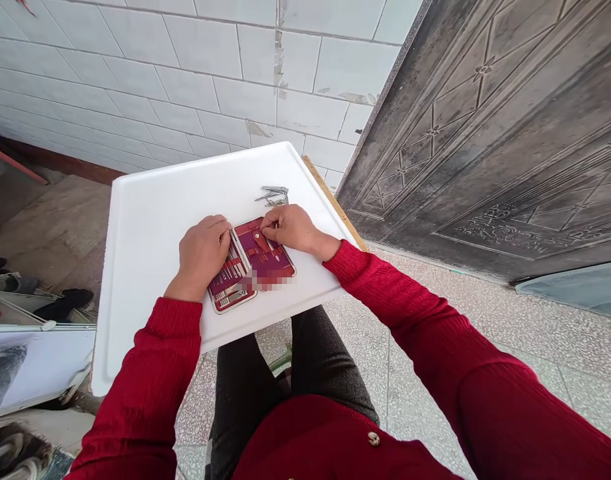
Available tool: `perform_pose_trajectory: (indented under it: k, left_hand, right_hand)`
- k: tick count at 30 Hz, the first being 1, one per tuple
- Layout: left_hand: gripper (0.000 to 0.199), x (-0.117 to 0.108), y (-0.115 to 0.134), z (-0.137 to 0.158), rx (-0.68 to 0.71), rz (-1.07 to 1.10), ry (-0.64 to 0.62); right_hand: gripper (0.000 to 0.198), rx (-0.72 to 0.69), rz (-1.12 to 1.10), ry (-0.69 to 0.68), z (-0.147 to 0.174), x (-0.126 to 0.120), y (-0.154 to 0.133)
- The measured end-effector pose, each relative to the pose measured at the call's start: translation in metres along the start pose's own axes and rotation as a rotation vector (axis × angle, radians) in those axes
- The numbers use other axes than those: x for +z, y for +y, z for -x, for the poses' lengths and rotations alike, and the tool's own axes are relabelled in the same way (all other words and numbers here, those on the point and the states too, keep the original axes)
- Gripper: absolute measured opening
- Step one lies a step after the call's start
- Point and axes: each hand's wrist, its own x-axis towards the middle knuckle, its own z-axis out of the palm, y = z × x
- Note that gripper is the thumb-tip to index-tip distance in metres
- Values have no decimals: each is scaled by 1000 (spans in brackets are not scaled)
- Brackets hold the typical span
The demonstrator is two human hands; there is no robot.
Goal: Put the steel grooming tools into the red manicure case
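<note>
An opened manicure case with a dark red and purple lining lies on a white tabletop. My left hand is closed at the upper edge of its left half, thumb and fingers together on the rim. In that half, slim metal tools sit under a red strap, with nail clippers below them. Over the right half, my right hand pinches with thumb and forefinger beside a snap on a red flap. What the pinch holds is hidden. A blurred patch covers the case's lower middle.
Several loose metal tools lie in a small pile beyond the case on the white tabletop. A tiled wall rises behind, and a dark carved door stands at right. Clutter sits on the left.
</note>
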Motion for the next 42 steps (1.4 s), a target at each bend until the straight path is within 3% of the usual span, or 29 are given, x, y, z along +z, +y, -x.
perform_pose_trajectory:
  k: [11,17,19,25,33,42]
  left_hand:
    - [29,0,-2,0,17,-6,-7]
    - [31,0,-1,0,13,3,-8]
    - [31,0,-1,0,6,-11,-13]
    - [32,0,0,0,-8,-15,-23]
    - [32,-3,1,1,10,-20,-28]
    - [32,-1,1,1,15,-30,-29]
  right_hand:
    - [15,-22,54,31,-2,-2,4]
    - [15,99,84,329,-12,-34,28]
    - [16,154,139,363,-13,-40,33]
    - [17,189,268,292,-12,-36,28]
    - [22,343,405,166,-21,-36,26]
    - [14,312,425,141,-20,-32,24]
